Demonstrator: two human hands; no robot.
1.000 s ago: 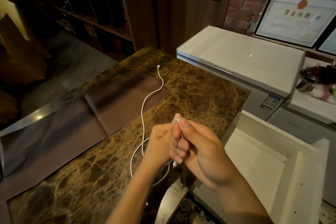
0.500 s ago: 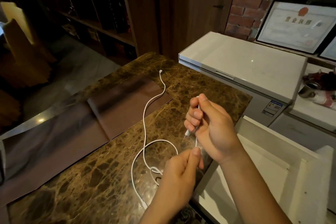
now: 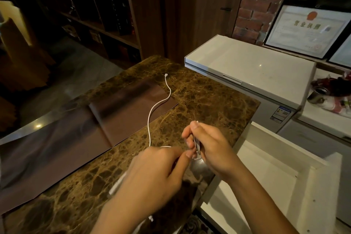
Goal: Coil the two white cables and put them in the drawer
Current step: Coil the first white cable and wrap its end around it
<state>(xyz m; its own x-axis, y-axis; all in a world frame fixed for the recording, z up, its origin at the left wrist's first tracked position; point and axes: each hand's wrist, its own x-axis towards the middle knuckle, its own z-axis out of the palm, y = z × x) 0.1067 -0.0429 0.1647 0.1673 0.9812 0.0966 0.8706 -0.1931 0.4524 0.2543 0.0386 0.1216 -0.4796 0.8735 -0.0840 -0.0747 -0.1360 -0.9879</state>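
Coiling a seemingly light, limp white cable: right hand grips the loops, left hand pinches the slack.

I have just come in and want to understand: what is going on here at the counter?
A person is coiling a white cable over a brown marble counter. The right hand pinches the gathered turns, and the left hand pinches the cable right beside it. The loose length trails away across the counter to its far plug. The white drawer at the right stands open, with no cable visible in it.
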